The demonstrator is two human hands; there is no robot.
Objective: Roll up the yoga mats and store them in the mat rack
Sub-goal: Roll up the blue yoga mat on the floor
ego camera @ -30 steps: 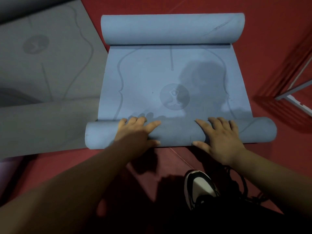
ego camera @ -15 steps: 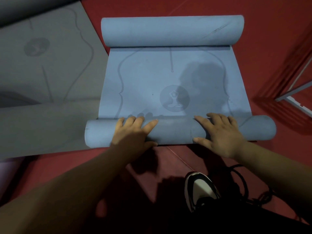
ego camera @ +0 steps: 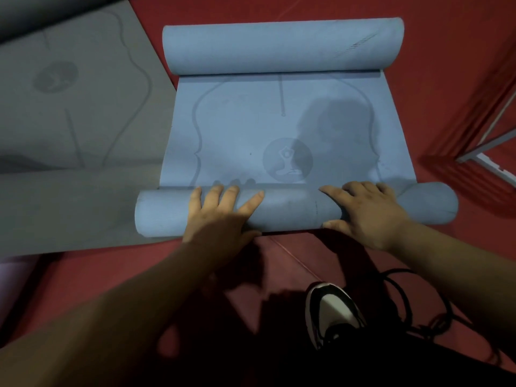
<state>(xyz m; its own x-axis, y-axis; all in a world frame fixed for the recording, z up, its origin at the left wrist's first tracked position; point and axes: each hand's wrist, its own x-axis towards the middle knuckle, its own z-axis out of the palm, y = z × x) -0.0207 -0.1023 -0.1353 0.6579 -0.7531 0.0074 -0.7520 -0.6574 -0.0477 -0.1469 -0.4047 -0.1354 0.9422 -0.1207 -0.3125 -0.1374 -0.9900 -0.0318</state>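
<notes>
Blue mat (ego camera: 279, 129) on red floor (ego camera: 446, 51), mid-floor. Both ends curled: fat far roll (ego camera: 279, 46), thinner near roll (ego camera: 293, 210) under hands. Left hand (ego camera: 220, 216) and right hand (ego camera: 365, 213) spread flat, pressing on near roll, pinching nothing. Step, by my reckoning: rolling, flat stretch left between rolls. Next: push forward evenly, keep ends square. Grey mat (ego camera: 69, 121) lies unrolled toward left floor edge.

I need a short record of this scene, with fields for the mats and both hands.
blue mat: middle flat, both ends rolled
near roll: under both hands
far roll: untouched
left hand: spread flat on near roll
right hand: spread flat on near roll
grey mat: spread out, left of blue mat
floor: red
shoe: near the bottom edge
</notes>
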